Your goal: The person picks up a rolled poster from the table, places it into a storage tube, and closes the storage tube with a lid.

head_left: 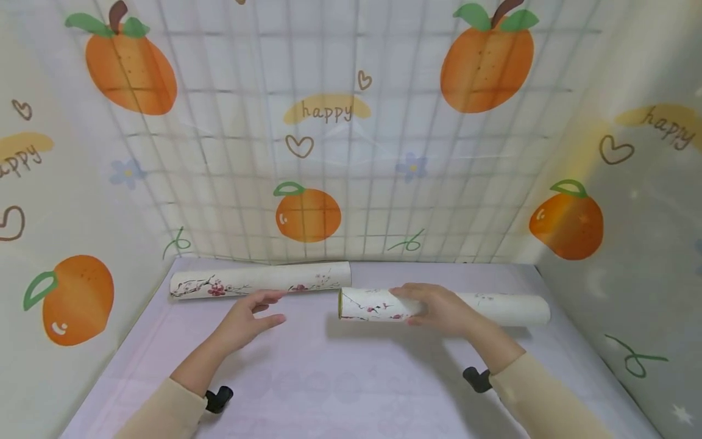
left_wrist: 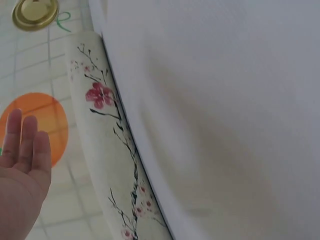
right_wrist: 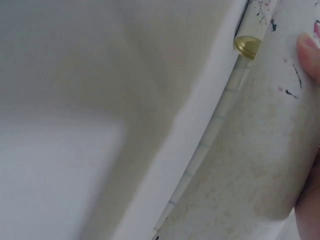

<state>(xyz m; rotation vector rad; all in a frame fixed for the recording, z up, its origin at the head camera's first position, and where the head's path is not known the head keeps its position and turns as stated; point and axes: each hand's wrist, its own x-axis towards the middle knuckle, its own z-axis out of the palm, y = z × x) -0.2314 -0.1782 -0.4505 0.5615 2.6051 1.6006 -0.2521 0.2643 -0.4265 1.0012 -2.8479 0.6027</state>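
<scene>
My right hand (head_left: 444, 310) grips a white cardboard tube (head_left: 504, 308) printed with plum blossoms, thumb on its near side and fingers over the top. This tube lies level, with a shadow beneath it on the table. A gold metal end (left_wrist: 35, 12) shows at the top of the left wrist view. A second blossom-printed tube (head_left: 258, 280) lies farther back on the left, along the table's rear edge; its gold end (right_wrist: 247, 46) shows in the right wrist view. My left hand (head_left: 247, 320) hovers in front of that tube, fingers extended and thumb apart, holding nothing.
A pale lilac cloth (head_left: 329, 378) covers the table. Behind it hangs a translucent curtain (head_left: 373, 201) with printed oranges over a wire grid. Similar printed sheets enclose the left side (head_left: 33, 366) and right side (head_left: 658, 292). Black wrist-camera mounts (head_left: 219, 399) show beside both cuffs.
</scene>
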